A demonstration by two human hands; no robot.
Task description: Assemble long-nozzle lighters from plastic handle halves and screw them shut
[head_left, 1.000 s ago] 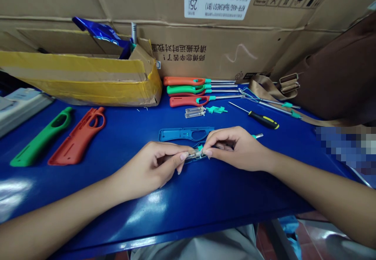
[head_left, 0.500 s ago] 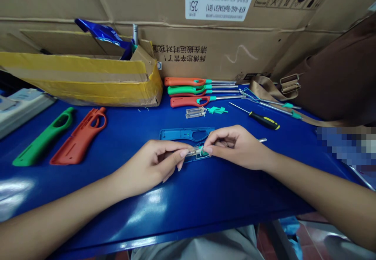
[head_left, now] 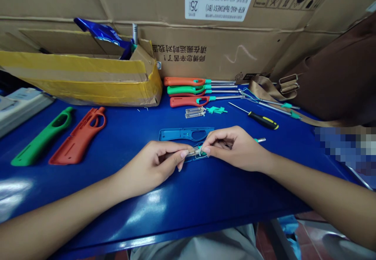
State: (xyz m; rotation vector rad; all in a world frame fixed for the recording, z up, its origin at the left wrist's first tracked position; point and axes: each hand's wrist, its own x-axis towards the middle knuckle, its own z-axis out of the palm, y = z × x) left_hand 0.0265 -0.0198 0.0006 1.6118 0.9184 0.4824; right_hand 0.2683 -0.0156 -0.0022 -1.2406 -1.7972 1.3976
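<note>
At 12 o'clock, 4 lighters (head_left: 185, 90) lie assembled; centrally, the left hand (head_left: 149, 170) and right hand (head_left: 237, 150) pinch an apparently metal insert (head_left: 195, 153) over an open blue half-shell (head_left: 176, 134).

A hand can pass over the blue workbench (head_left: 176, 201) between the red plastic handle shell (head_left: 78, 136) and the left hand (head_left: 148, 170). The left hand and the right hand (head_left: 236, 149) pinch a small clear-and-teal part (head_left: 197, 152) and close the middle. Farther away, the row of long lighters (head_left: 199, 91) and the yellow-taped cardboard box (head_left: 88, 83) stand in the way, and a black-handled screwdriver (head_left: 263, 120) lies beyond the right hand.
</note>
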